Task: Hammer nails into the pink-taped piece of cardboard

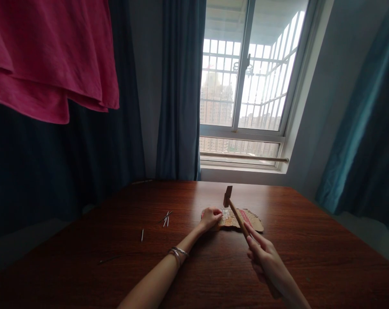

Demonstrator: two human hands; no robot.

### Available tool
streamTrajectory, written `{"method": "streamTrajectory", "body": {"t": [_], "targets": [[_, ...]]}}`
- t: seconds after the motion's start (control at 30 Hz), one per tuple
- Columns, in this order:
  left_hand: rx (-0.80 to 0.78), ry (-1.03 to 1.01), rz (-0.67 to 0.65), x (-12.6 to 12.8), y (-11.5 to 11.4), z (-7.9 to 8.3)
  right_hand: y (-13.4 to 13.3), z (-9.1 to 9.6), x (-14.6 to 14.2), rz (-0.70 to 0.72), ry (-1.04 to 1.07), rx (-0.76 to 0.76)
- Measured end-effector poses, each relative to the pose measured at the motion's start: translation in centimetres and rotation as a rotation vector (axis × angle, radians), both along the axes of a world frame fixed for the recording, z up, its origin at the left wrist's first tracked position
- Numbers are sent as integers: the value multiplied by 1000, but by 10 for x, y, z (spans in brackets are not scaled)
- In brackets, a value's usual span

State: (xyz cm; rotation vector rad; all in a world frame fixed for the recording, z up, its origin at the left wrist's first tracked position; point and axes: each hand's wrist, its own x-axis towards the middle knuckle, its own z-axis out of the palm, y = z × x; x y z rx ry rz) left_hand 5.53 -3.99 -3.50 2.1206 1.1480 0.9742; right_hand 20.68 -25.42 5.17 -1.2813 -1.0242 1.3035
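Observation:
My right hand [261,252] is wrapped round the handle of a wooden mallet [237,214], whose block-shaped head is raised above the table. Below the mallet lies a flat tan piece [256,224] with a wavy edge and a pattern of small dots and red and orange patches; its material is unclear. At its left end, my left hand [211,218] rests with fingers pinched together. Whatever sits between those fingertips is too small to make out.
Several thin metal rods [166,219] lie left of my left hand, with another short rod [142,234] nearer me. The brown wooden table [188,279] reaches towards a barred window [242,86]. A pink cloth [52,56] hangs at upper left, before dark curtains [181,94].

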Motion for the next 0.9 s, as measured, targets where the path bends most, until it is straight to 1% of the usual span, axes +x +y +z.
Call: {"method": "streamTrajectory", "body": {"t": [0.23, 0.33, 0.53, 0.63, 0.9], "targets": [[0, 29, 14, -1, -4, 5, 0, 2, 0, 2, -11, 9], [12, 50, 20, 0, -5, 7, 2, 2, -1, 24, -22, 14], [23, 50, 16, 0, -5, 8, 6, -2, -3, 27, -8, 18], [16, 60, 19, 0, -6, 9, 7, -4, -5, 28, -34, -10], [18, 62, 24, 0, -5, 6, 6, -8, -10, 22, -16, 5]]}}
